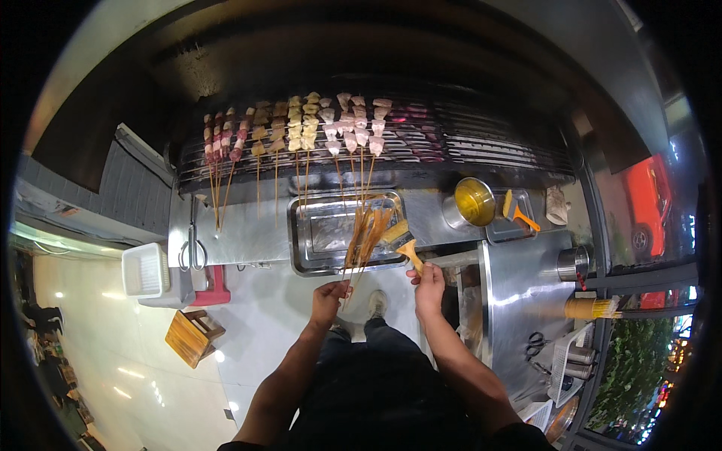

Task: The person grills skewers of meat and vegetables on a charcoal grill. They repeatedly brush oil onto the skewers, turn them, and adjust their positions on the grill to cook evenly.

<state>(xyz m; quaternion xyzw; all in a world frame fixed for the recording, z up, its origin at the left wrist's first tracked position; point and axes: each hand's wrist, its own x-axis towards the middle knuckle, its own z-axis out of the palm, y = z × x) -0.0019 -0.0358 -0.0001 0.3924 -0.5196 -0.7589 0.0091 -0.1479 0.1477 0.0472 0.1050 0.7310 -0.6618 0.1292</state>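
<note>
My left hand (330, 300) grips the lower ends of several thin sticks strung with flat brown strips of food (364, 234). These strips fan out over a shallow steel tray (324, 225). In my right hand (427, 287) is the wooden handle of a wide basting brush (407, 242); its bristles touch or nearly touch the right side of the strips. Beyond the tray, a grill (417, 129) carries several skewers: red-and-white meat (217, 138) at left, browned pieces (268, 127), yellow pieces (303, 124), and pale pink meat (361, 121).
A steel pot of yellow liquid (474, 202) stands right of the tray. Beside it, an orange-handled brush (519, 211) rests on a small tray (496, 230). Tongs (193, 237) lie at left. A steel counter (524, 287) on the right holds scissors (535, 343) and a white basket (569, 366).
</note>
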